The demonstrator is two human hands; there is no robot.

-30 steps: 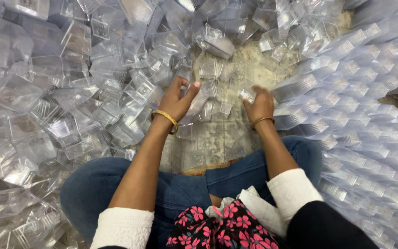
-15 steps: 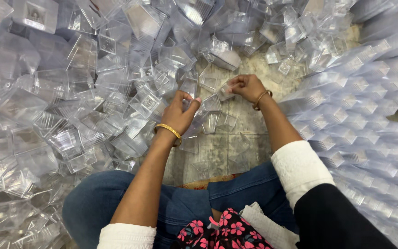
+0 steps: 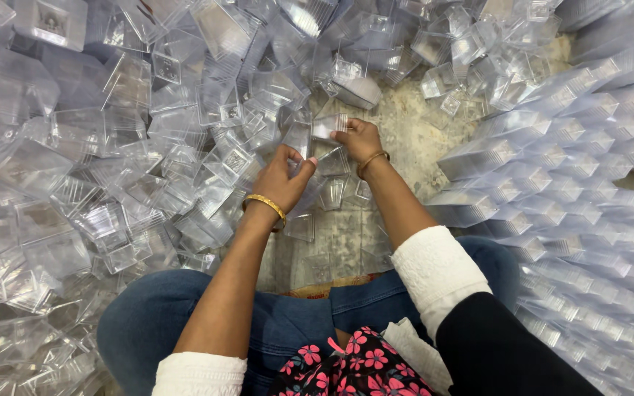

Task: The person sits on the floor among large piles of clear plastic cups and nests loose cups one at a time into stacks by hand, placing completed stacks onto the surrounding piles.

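I sit on the floor among clear plastic boxes. My left hand [image 3: 282, 178], with a gold bangle, grips a small clear plastic box [image 3: 301, 139] by its side. My right hand [image 3: 361, 139], also with a bangle, pinches another small clear box piece [image 3: 327, 126] at the edge of the loose heap. The two hands are close together, almost touching, just in front of my knees.
A big loose heap of clear plastic boxes [image 3: 111, 132] covers the left and back. Nested rows of stacked clear boxes [image 3: 581, 191] fill the right side. A patch of speckled stone floor [image 3: 412, 132] shows between them. My jeans-clad legs [image 3: 288, 323] lie below.
Both hands have reached farther forward and up into the heap. The right hand moved left toward the left hand and now pinches a clear piece.
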